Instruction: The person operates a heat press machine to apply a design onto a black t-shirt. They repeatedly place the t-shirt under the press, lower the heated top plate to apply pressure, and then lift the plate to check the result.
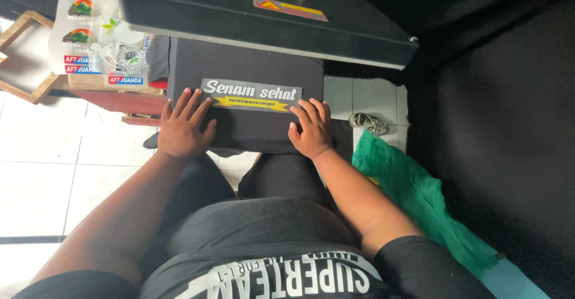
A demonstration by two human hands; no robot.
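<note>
Transfer strip (251, 95): centre frame, on dark shirt (239, 128) under raised press plate (263, 17). Left hand (182, 125), right hand (311, 128) flat, fingers spread, gripping nothing. Step: positioning; alignment needs checking.

I see the press's lower platen (179, 65) carrying a dark shirt (251, 125) spread flat, with a grey-and-yellow transfer strip (251, 95) lying on it. On the white tiled floor (42, 173) lie a green cloth (413, 191) and a small grey thing (368, 122), perhaps a shoe.
</note>
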